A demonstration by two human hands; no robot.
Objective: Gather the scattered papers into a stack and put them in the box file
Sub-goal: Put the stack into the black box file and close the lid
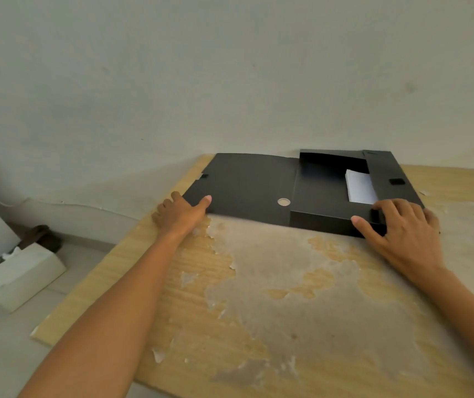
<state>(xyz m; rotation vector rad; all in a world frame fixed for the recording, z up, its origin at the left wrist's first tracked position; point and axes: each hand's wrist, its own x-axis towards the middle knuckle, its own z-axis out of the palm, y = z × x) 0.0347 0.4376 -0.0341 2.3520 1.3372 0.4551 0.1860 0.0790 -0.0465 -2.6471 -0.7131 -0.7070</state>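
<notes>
1. The black box file (301, 185) lies open at the far edge of the worktop (287, 297), against the wall (230, 67).
2. The white papers (359, 186) sit inside the right-hand tray, partly covered by flaps.
3. The left hand (179, 212) grips the near left corner of the open lid, thumb on top.
4. The right hand (402, 228) rests on the near right corner of the tray, fingers (393, 206) spread and curled over the flap.
5. No readable label or writing shows on the file.
</notes>
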